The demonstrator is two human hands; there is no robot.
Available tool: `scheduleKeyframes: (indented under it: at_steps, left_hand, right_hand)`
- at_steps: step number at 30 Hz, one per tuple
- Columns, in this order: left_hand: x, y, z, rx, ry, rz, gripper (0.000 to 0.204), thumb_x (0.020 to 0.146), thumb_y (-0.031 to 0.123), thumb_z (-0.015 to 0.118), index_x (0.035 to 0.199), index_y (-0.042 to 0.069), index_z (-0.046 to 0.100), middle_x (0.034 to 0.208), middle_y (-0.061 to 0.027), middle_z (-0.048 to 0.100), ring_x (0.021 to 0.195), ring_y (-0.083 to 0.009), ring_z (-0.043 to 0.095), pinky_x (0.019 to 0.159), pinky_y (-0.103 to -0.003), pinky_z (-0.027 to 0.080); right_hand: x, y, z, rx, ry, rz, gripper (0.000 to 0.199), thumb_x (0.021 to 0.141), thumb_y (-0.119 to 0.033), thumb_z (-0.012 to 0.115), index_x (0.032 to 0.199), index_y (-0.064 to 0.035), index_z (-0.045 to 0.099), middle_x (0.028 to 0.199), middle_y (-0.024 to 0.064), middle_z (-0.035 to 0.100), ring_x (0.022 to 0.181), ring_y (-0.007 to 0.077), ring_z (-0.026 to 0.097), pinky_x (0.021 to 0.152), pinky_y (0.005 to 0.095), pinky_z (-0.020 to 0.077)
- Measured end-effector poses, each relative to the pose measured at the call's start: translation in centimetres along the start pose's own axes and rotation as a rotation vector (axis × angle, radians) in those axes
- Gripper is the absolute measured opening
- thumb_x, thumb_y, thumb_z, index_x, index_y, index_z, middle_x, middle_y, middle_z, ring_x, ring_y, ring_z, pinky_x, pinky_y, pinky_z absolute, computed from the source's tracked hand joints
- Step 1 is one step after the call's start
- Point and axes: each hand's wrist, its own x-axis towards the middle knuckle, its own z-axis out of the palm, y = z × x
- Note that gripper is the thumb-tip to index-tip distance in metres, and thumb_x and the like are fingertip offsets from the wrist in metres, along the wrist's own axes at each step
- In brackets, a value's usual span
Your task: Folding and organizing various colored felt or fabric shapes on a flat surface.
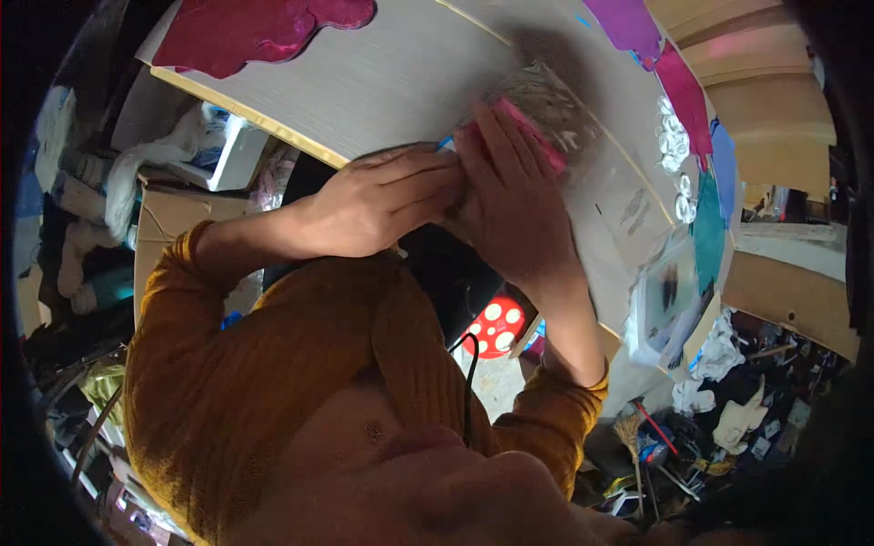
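Both hands meet at the near edge of a grey table (401, 100). My left hand (387, 200) is closed, its fingers bent together. Their tips are tucked beside the right hand, so whatever they hold is hidden. A small bit of blue (445, 143) shows just beyond them. My right hand (519, 196) lies with its fingers stretched out flat and side by side, over a bright pink piece (535, 138) whose kind I cannot tell. Clear crinkled plastic (555, 105) extends beyond those fingers. The right thumb is out of sight.
Dark red shiny fabric (264, 36) lies at the table's far left. Purple (628, 27), crimson and teal (706, 232) pieces line the right edge, near white coils (672, 136). A clear plastic box (665, 300) stands at the right. Below is a red, white-dotted round thing (494, 328).
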Motion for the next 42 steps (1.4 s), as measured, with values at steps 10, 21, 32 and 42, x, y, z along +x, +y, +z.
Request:
scheduleKeyframes:
  at_steps: [10, 21, 32, 42]
  left_hand:
    - [0.0, -0.5, -0.3, -0.031, -0.020, 0.032, 0.036, 0.075, 0.014, 0.068, 0.107, -0.002, 0.067, 0.125, -0.0163, 0.062, 0.119, -0.0351, 0.058, 0.103, -0.051, 0.048]
    - [0.3, 0.1, 0.4, 0.055, 0.047, -0.078, 0.045, 0.077, 0.028, 0.072, 0.113, 0.002, 0.066, 0.128, -0.0130, 0.060, 0.117, -0.0290, 0.057, 0.101, -0.044, 0.044]
    - [-0.9, 0.4, 1.4, 0.174, 0.000, -0.058, 0.053, 0.074, 0.034, 0.074, 0.119, 0.006, 0.066, 0.129, -0.0104, 0.060, 0.122, -0.0294, 0.054, 0.110, -0.050, 0.039]
    - [-0.3, 0.5, 1.8, 0.230, 0.073, -0.042, 0.046, 0.074, 0.034, 0.073, 0.110, 0.005, 0.069, 0.118, -0.0087, 0.063, 0.116, -0.0253, 0.058, 0.111, -0.052, 0.038]
  right_hand:
    - [-0.4, 0.1, 0.5, -0.025, 0.001, 0.006, 0.047, 0.088, -0.017, 0.057, 0.131, 0.0011, 0.054, 0.143, 0.0232, 0.047, 0.134, 0.0397, 0.044, 0.114, 0.0497, 0.0321]
    - [-0.9, 0.5, -0.3, -0.094, -0.033, 0.023, 0.044, 0.093, -0.018, 0.055, 0.131, 0.0022, 0.054, 0.143, 0.0189, 0.049, 0.136, 0.0341, 0.044, 0.115, 0.0488, 0.0305]
    - [-1.4, 0.2, 0.5, -0.151, -0.012, 0.078, 0.045, 0.092, -0.016, 0.060, 0.132, 0.0026, 0.054, 0.144, 0.0194, 0.048, 0.134, 0.0355, 0.046, 0.112, 0.0485, 0.0353]
    - [-1.4, -0.1, 0.7, -0.222, -0.023, 0.058, 0.046, 0.090, -0.021, 0.056, 0.130, 0.0010, 0.055, 0.144, 0.0196, 0.048, 0.133, 0.0375, 0.046, 0.111, 0.0525, 0.0354]
